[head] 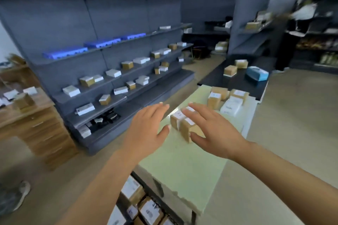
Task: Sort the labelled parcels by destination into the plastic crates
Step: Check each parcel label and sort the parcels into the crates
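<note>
The grey shelving (102,71) beyond the fingertips carries parcels spread along its tiers, likely already filed. The pale green table (184,166) lies under both palms as the sorting surface. The two brown parcels (182,124) sit between the hands. The right hand (210,129), spread, brushes them; the left hand (146,128), fingers straight, holds nothing, seemingly about to scoop.

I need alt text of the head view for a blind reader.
Two open hands, left hand and right hand, reach toward two labelled brown parcels on a pale green table. More parcels lie behind; grey shelves stand left.
</note>
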A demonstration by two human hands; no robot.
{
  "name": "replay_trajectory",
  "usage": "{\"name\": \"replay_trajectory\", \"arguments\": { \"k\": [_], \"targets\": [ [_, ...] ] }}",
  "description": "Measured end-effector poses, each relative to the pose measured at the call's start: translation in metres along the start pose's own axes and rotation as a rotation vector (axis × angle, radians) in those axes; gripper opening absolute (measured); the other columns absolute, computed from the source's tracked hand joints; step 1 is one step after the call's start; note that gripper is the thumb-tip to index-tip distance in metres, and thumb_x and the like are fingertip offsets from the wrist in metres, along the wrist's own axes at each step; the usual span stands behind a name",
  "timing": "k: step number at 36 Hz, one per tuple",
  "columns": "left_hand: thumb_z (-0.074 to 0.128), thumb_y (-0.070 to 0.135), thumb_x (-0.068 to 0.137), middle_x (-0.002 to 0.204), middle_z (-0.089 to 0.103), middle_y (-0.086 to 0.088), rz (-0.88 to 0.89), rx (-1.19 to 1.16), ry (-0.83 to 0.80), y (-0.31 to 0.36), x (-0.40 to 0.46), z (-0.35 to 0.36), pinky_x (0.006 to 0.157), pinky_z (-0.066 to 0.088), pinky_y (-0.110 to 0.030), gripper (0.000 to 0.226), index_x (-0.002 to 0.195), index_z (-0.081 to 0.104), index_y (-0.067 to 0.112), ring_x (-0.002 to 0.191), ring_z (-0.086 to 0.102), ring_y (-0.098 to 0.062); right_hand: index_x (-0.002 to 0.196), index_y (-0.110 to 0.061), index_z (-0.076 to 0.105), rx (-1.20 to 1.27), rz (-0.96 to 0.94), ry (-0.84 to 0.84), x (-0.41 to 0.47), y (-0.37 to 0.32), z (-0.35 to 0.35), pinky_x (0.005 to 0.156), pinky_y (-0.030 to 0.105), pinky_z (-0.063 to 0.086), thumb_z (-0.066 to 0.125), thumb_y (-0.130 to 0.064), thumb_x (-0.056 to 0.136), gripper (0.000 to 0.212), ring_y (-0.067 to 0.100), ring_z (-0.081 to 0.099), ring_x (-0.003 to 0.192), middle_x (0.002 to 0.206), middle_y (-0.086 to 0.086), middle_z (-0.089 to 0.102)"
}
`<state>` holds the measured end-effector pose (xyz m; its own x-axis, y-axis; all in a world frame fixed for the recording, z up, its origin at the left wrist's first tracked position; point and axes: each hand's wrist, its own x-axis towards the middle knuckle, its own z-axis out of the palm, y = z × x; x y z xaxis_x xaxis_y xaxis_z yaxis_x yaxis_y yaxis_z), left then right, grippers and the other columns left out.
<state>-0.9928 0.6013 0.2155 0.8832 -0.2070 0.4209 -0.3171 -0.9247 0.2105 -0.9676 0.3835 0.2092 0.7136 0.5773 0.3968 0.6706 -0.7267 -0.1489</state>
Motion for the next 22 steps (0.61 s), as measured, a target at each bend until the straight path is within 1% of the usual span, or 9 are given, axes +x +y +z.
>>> {"name": "replay_trajectory", "arguments": {
  "k": [2,4,7,10,15,22],
  "targets": [
    [0.047,0.040,0.093,0.146,0.044,0.002,0.038,0.007,0.020,0.036,0.020,-0.001,0.111,0.029,-0.036,0.055,0.143,0.042,0.019,0.135,0.035,-0.015,0.151,-0.030,0.024,-0.035,0.032,-0.004,-0.014,0.025,-0.031,0.111,0.032,0.029,0.054,-0.036,0.094,0.065,0.020,0.025,0.143,0.158,0.001,0.023],
    [0.054,0.034,0.095,0.151,0.035,0.006,0.065,0.007,0.009,0.072,0.038,0.002,0.112,0.020,-0.028,0.056,0.147,0.037,0.023,0.138,0.029,-0.011,0.152,-0.036,0.016,-0.056,0.063,-0.007,-0.028,0.051,-0.060,0.113,0.029,0.025,0.051,-0.040,0.096,0.067,0.016,0.019,0.145,0.160,-0.004,0.016],
    [0.054,0.035,0.095,0.155,0.027,0.010,0.108,0.014,-0.006,0.126,0.063,0.010,0.111,0.015,-0.022,0.059,0.149,0.031,0.027,0.141,0.022,-0.008,0.152,-0.037,0.015,-0.064,0.110,0.007,-0.050,0.090,-0.101,0.114,0.030,0.023,0.051,-0.041,0.096,0.066,0.014,0.016,0.145,0.160,-0.006,0.014],
    [0.053,0.038,0.096,0.156,0.022,0.012,0.124,0.015,-0.024,0.174,0.089,0.020,0.114,0.014,-0.024,0.061,0.150,0.026,0.030,0.142,0.019,-0.008,0.152,-0.036,0.015,-0.083,0.136,0.025,-0.072,0.131,-0.134,0.115,0.030,0.023,0.051,-0.041,0.096,0.067,0.012,0.013,0.146,0.161,-0.007,0.012],
    [0.054,0.038,0.095,0.156,0.027,0.010,0.153,0.055,-0.005,0.237,0.133,0.040,0.115,0.019,-0.031,0.061,0.150,0.028,0.030,0.143,0.024,-0.011,0.152,-0.034,0.018,-0.130,0.173,0.050,-0.106,0.198,-0.172,0.116,0.029,0.022,0.051,-0.041,0.096,0.065,0.014,0.014,0.146,0.160,-0.006,0.014],
    [0.052,0.041,0.096,0.156,0.025,0.011,0.163,0.070,-0.052,0.288,0.185,0.075,0.116,0.019,-0.031,0.061,0.150,0.025,0.032,0.143,0.022,-0.009,0.152,-0.036,0.016,-0.136,0.246,0.021,-0.133,0.280,-0.194,0.114,0.029,0.025,0.051,-0.043,0.096,0.067,0.012,0.013,0.146,0.161,-0.008,0.011]
  ]
}}
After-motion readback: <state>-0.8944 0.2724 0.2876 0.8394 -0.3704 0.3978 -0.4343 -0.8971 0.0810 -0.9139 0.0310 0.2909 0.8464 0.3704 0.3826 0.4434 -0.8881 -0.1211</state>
